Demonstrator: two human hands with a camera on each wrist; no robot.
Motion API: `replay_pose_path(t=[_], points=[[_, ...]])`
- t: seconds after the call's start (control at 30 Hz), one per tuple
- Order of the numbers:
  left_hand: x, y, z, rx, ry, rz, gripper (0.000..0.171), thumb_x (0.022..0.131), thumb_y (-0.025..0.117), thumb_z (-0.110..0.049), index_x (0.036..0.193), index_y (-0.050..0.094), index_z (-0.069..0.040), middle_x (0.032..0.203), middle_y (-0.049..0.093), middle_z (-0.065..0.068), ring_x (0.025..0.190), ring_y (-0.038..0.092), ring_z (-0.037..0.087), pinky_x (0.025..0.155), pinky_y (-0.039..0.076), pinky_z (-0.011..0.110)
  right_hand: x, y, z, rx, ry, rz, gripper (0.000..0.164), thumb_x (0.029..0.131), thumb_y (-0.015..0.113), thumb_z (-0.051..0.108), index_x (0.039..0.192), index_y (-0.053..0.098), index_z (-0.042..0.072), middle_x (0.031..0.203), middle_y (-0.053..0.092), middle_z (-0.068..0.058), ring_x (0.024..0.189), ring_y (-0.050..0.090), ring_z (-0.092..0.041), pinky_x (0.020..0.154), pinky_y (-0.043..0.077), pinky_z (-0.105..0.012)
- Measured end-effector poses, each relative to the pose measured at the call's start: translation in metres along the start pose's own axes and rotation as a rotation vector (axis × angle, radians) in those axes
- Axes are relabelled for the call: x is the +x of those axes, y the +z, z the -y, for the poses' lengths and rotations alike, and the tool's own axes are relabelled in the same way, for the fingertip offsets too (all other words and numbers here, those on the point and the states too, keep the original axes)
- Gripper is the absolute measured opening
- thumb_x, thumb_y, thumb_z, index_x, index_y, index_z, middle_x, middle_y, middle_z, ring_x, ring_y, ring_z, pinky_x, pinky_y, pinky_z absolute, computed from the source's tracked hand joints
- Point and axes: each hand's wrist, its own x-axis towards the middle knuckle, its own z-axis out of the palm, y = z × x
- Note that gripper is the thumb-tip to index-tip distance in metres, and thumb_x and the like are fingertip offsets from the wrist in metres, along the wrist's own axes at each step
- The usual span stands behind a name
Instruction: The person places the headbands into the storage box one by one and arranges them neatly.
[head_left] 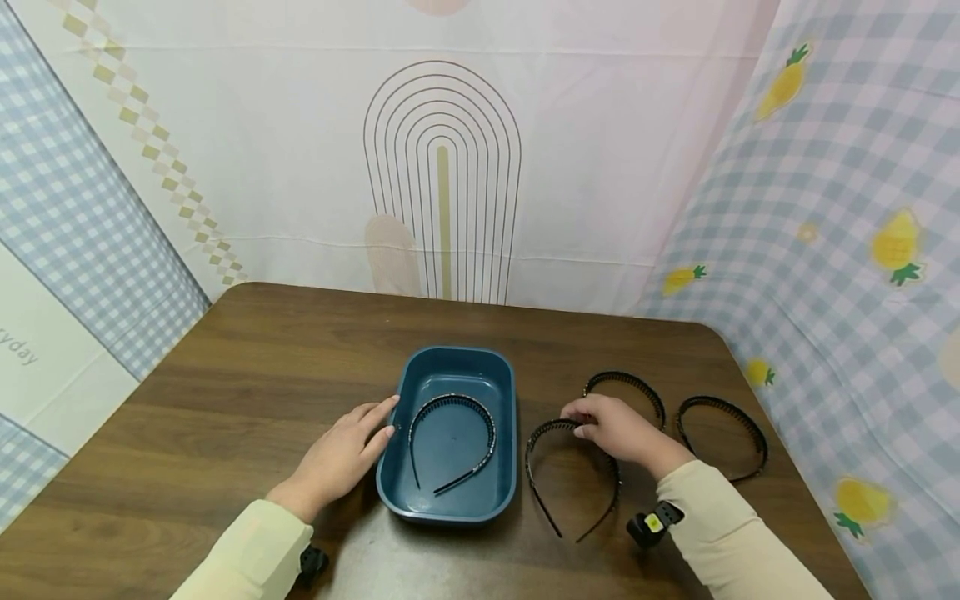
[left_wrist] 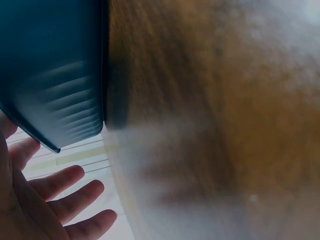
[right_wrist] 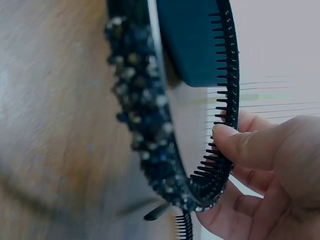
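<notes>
My right hand (head_left: pixel 618 429) pinches a black toothed headband (head_left: pixel 528 462) between thumb and fingers, near the top of its arch. The right wrist view shows that headband's comb teeth and its outer side, studded with glittering beads (right_wrist: pixel 145 105). My left hand (head_left: pixel 337 458) is at the left side of a blue rectangular bin (head_left: pixel 450 510), fingertips right at the rim. In the left wrist view its fingers (left_wrist: pixel 75 202) are spread beside the bin's wall (left_wrist: pixel 55 75). A second headband (head_left: pixel 491 433) lies inside the bin, ends toward me.
Two more black headbands lie on the right of the wooden table (head_left: pixel 247 400): one headband (head_left: pixel 626 377) behind my right hand, partly hidden by it, and another headband (head_left: pixel 723 402) farther right. A patterned cloth (head_left: pixel 585 167) hangs behind the table's far edge.
</notes>
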Motion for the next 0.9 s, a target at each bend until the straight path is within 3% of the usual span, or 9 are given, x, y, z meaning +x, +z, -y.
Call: replay_pose_path(t=[0.33,0.63,0.9], points=[[0.002,0.000,0.000,0.001,-0.011,0.004,0.051,0.102,0.047,-0.032,0.149,0.039,-0.018,0.139,0.050,0.017,0.127,0.048,0.038,0.102,0.040,0.058,0.003,-0.006,0.011,0.028,-0.055,-0.054,0.022,0.092,0.062,0.005,0.114,0.067,0.007,0.102,0.062,-0.004,0.092,0.057,-0.019,0.074,0.050,-0.037],[0.002,0.000,-0.001,0.007,-0.014,-0.001,0.051,0.101,0.048,-0.032,0.149,0.040,-0.017,0.139,0.051,0.017,0.126,0.048,0.038,0.102,0.040,0.057,0.009,-0.008,0.027,0.055,-0.009,-0.086,0.025,0.093,0.062,0.007,0.118,0.066,0.008,0.102,0.061,-0.004,0.088,0.055,-0.018,0.074,0.049,-0.036],[0.000,-0.001,-0.001,0.011,-0.012,-0.003,0.051,0.101,0.048,-0.033,0.149,0.040,-0.017,0.138,0.051,0.017,0.126,0.048,0.037,0.102,0.040,0.057,0.020,-0.012,0.042,0.078,-0.047,-0.099,0.022,0.093,0.062,0.005,0.114,0.066,0.006,0.094,0.058,-0.003,0.079,0.050,-0.016,0.068,0.046,-0.033]])
